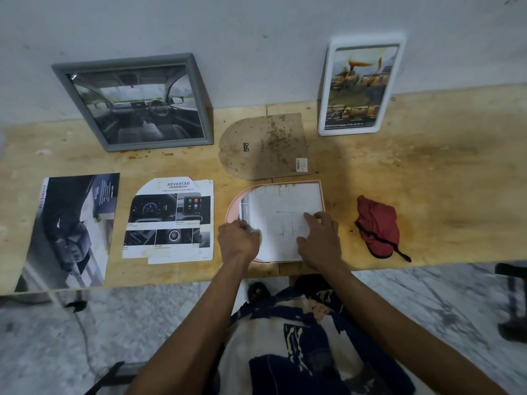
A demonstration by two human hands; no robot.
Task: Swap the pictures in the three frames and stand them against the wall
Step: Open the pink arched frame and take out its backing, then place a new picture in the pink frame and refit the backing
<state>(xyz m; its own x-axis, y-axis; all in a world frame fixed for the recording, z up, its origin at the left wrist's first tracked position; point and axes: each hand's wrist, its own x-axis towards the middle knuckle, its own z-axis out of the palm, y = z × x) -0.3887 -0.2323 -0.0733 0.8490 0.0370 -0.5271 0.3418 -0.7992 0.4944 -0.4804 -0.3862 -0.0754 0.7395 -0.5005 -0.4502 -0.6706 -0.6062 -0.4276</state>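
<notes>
A pink arch-shaped frame [232,205] lies face down on the wooden table [427,172] with a white sheet [282,206], back side up, laid in it. My left hand [238,240] has its fingers curled at the sheet's left edge. My right hand [320,238] presses on the sheet with spread fingers. The frame's brown backing board [263,146] lies just behind. A grey frame [134,102] with a car-interior picture and a white frame [360,86] with a yellowish picture lean against the wall. Two loose pictures lie to the left: a dashboard sheet [169,220] and a dark car print [71,232].
A crumpled red cloth [377,226] lies on the table to the right of the pink frame. The table's front edge runs just below my hands. A dark stand [513,303] is on the floor at the right.
</notes>
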